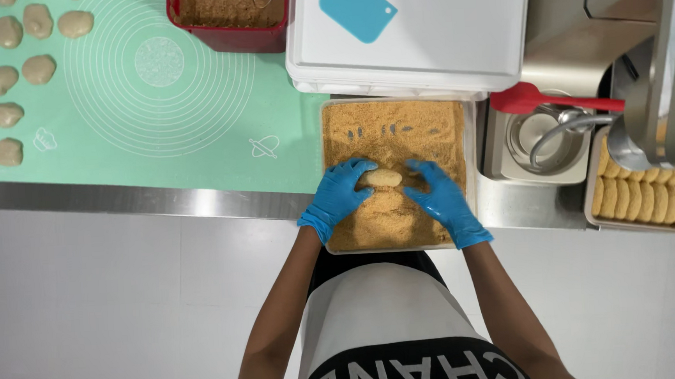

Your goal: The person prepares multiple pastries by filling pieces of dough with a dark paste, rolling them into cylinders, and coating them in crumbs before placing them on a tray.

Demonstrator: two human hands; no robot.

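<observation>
A clear rectangular tray [470, 173] filled with golden breadcrumbs sits at the counter's front edge. In its middle lies an oval breaded patty [384, 178]. My left hand [336, 196], in a blue glove, cups the patty from the left. From the right, my right hand [441, 200], also blue-gloved, presses against it. Both hands touch the patty and the crumbs around it.
Several pale uncoated patties [21, 74] lie on a green silicone mat [154, 123] at left. A red container [228, 37] of crumbs stands behind. A white lidded box [423, 59] holds a blue scraper [357, 8]. At right lie a red spatula [551, 101], a metal bowl [541, 134], and a tray of coated patties [646, 198].
</observation>
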